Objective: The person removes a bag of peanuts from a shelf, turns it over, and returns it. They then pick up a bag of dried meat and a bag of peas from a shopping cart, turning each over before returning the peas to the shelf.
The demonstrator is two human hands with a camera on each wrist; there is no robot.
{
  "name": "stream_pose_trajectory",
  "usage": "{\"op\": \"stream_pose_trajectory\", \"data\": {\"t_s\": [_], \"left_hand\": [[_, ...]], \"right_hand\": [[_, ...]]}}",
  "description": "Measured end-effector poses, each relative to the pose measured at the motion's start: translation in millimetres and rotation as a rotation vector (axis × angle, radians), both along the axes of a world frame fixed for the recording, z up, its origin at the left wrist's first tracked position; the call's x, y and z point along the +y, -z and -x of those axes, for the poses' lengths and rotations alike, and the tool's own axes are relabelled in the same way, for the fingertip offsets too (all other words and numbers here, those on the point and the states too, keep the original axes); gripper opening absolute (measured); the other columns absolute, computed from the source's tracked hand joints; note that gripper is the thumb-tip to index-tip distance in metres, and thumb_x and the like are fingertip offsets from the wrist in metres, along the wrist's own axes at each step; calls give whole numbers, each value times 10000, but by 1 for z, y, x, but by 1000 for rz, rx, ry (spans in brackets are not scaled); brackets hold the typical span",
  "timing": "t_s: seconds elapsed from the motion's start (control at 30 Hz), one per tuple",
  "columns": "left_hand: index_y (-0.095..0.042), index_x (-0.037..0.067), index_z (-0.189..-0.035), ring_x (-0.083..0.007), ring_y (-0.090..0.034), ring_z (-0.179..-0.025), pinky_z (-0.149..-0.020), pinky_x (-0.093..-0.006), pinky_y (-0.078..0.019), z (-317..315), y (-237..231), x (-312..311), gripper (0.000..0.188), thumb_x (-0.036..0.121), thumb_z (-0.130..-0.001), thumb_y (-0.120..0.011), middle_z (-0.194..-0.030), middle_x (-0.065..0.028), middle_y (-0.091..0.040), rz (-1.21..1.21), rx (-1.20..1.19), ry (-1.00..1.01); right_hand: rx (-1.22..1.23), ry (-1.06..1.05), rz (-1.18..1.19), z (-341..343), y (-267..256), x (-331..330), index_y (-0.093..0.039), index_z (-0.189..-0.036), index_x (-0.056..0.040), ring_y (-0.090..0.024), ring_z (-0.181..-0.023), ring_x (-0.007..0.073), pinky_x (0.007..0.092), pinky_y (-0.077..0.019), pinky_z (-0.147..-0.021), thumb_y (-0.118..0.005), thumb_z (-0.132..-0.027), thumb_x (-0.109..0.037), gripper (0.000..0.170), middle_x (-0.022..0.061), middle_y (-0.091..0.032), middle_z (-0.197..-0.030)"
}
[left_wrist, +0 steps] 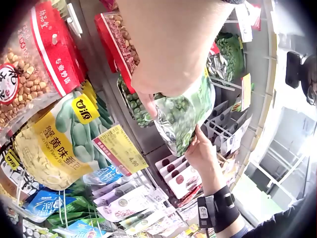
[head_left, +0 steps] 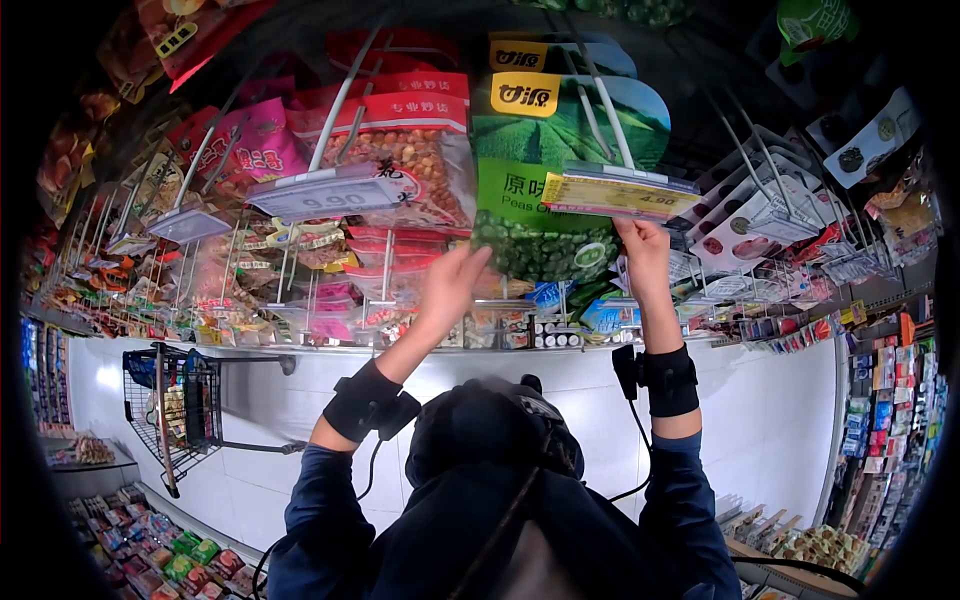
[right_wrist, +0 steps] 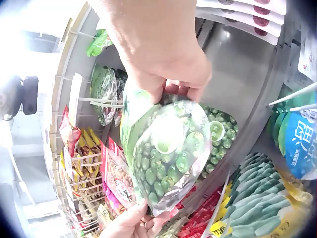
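A green bag of peas (head_left: 545, 245) with a clear lower window hangs on a metal hook in the head view, behind a yellow price tag (head_left: 620, 195). My right hand (head_left: 645, 255) grips its right edge, the fingers curled in the right wrist view. At the opposite edge is my left hand (head_left: 455, 282), slightly blurred in the head view. The right wrist view shows that left hand (right_wrist: 131, 223) pinching a corner of the bag between thumb and fingers. More pea bags (right_wrist: 218, 134) hang behind the held one.
Red-topped nut bags (head_left: 415, 150) hang to the left on hooks with price holders (head_left: 325, 197). White packs (head_left: 740, 215) hang to the right. Lower hooks carry more snacks. On the floor behind stands a shopping cart (head_left: 175, 410).
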State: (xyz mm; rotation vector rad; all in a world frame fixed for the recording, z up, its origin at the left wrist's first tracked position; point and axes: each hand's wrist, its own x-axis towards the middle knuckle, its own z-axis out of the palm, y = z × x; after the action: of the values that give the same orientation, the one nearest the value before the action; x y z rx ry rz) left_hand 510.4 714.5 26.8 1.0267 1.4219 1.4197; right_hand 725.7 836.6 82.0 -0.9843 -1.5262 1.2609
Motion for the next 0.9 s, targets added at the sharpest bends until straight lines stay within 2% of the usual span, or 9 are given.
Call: {"op": "stream_pose_trajectory", "data": {"t_s": [0.07,0.17,0.27,0.47,0.53,0.57,0.67,0.7,0.9], "left_hand": [[-522,11,-929,-126,-604,-661,-523,-216,-422,-5,-8,5,197,186,-863,-463,-700,-43,-573,-12,-42,-6],[-493,-2,-799,-123,-603,-657,-527,-195,-443,-6,-10,14,199,176,-875,-449,-646,-10,-526,-38,-31,-16],[-474,9,-746,-102,-591,-641,-515,-191,-434,-4,-9,22,215,180,-875,-452,-619,8,-498,-53,-23,-40],[-448,24,-697,-76,-566,-616,-501,-183,-416,-2,-12,28,231,175,-872,-460,-586,29,-474,-4,35,-64],[-454,29,-702,-75,-565,-610,-507,-177,-415,0,-4,33,221,171,-871,-462,-577,34,-471,-24,19,-75],[-472,30,-734,-74,-568,-645,-546,-180,-443,3,3,37,190,160,-873,-457,-620,28,-484,-22,58,-79],[-480,17,-781,-83,-569,-706,-613,-205,-481,4,16,39,162,145,-875,-445,-697,14,-509,-120,-91,-35],[-480,-10,-845,-112,-572,-801,-681,-229,-495,1,8,35,150,129,-877,-433,-789,-7,-515,-110,-159,-8],[-406,-59,-1117,-182,-549,-937,-785,-275,-458,-4,18,27,312,136,-874,-429,-1032,-125,-534,-99,-335,-5]], "right_hand": [[-41,47,16,2,-3,7,-580,-826,24,-438,-614,11,161,-334,-527,-531,-800,-82,120,-28,-562,-703],[70,71,-145,14,-14,10,-581,-858,32,-508,-706,57,197,-392,-617,-507,-787,-46,129,24,-608,-807],[14,130,-145,20,-28,7,-577,-882,32,-528,-762,97,236,-405,-677,-498,-772,-37,152,58,-615,-863],[-24,189,-105,22,-10,23,-575,-891,16,-537,-743,122,245,-407,-668,-509,-752,-49,167,76,-614,-833],[-44,157,14,20,-6,28,-571,-898,18,-535,-764,120,244,-402,-675,-514,-757,-60,171,69,-609,-840],[-20,141,10,20,1,33,-570,-901,19,-533,-770,118,243,-401,-678,-516,-758,-63,173,67,-608,-845],[33,102,13,19,9,35,-564,-913,29,-528,-794,114,238,-394,-695,-521,-768,-76,184,55,-601,-879],[48,96,19,20,9,34,-564,-916,31,-528,-793,116,239,-394,-696,-523,-771,-79,186,53,-600,-884],[97,105,178,13,23,37,-533,-940,-5,-521,-845,118,254,-413,-762,-487,-814,-138,189,42,-562,-917]]}}
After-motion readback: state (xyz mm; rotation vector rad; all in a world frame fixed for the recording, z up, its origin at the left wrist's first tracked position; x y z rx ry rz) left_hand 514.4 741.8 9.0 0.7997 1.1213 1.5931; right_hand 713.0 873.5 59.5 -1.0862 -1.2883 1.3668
